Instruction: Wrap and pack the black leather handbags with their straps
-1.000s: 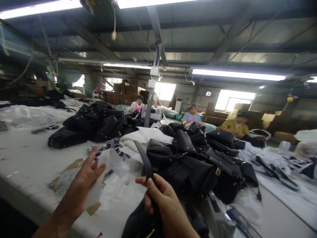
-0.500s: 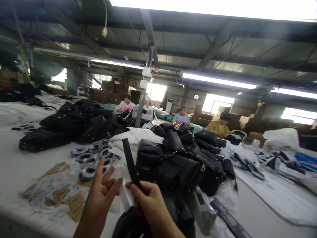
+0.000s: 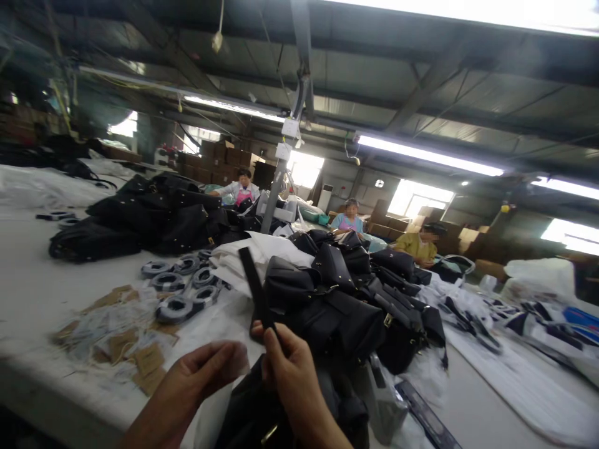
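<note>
My right hand (image 3: 292, 368) is closed around a black strap (image 3: 254, 284), which slants up and to the left from the fingers. My left hand (image 3: 206, 374) is closed in a pinch just left of it. A pale, see-through bit shows at its fingertips, too blurred to name. Below both hands lies a black bag (image 3: 250, 408) with a gold-coloured metal part, partly covered by the right forearm. Behind the strap is a heap of black bags (image 3: 337, 318) with gold-coloured fittings.
Left on the table are brown tags in clear plastic (image 3: 124, 343) and wrapped ring-shaped coils (image 3: 175, 307). White sheets (image 3: 262, 252) lie behind the strap. A grey box-like tool (image 3: 386, 399) and a dark ruler-like bar (image 3: 425, 415) are at right. Several people sit across the table.
My left hand has gone from spread fingers to a pinch and moved lower. The pale film between the hands no longer shows there. My right hand still grips the strap; the view has shifted slightly.
</note>
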Tool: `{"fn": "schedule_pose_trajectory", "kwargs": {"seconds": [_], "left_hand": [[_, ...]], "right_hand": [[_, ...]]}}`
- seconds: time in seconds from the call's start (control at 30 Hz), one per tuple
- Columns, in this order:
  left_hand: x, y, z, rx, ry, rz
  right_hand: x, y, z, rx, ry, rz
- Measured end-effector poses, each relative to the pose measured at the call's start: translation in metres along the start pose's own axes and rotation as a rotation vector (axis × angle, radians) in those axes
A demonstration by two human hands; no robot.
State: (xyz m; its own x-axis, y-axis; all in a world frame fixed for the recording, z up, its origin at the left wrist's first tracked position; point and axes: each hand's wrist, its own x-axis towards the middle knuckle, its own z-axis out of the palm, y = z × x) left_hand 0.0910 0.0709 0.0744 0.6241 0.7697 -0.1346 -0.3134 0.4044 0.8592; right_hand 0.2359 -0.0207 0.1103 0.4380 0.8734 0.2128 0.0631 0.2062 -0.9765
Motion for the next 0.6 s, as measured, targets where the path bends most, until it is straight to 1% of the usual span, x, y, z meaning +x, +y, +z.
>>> {"fn": "schedule_pose_trajectory", "kwargs": {"seconds": [0.07,0.13,0.27,0.33,0.4,0.43,0.5,0.57,0.6], "left_hand": [[0.004,0.005,-0.005,-0.084,0.083,0.051],[0.006,0.012,-0.007,-0.162,0.138,0.101],[0.007,0.028,-0.002,-0.263,0.168,0.16],[0.009,0.036,0.003,-0.29,0.188,0.187],[0.011,0.042,0.007,-0.312,0.202,0.211],[0.013,0.044,0.007,-0.323,0.208,0.222],[0.017,0.047,0.007,-0.347,0.22,0.24],[0.021,0.048,0.005,-0.369,0.234,0.251],[0.023,0.049,0.005,-0.375,0.239,0.255]], "right_hand": [[-0.002,-0.008,-0.003,0.071,0.05,-0.05],[-0.002,-0.023,-0.008,0.157,0.055,-0.084],[0.006,-0.063,-0.021,0.313,0.059,-0.083],[0.009,-0.081,-0.026,0.327,0.086,-0.097],[0.008,-0.089,-0.028,0.259,0.083,-0.084],[0.004,-0.089,-0.027,0.194,0.068,-0.05],[-0.007,-0.078,-0.023,0.044,0.015,0.051],[-0.023,-0.056,-0.018,-0.111,-0.014,0.109],[-0.03,-0.044,-0.015,-0.193,0.005,0.097]]}}
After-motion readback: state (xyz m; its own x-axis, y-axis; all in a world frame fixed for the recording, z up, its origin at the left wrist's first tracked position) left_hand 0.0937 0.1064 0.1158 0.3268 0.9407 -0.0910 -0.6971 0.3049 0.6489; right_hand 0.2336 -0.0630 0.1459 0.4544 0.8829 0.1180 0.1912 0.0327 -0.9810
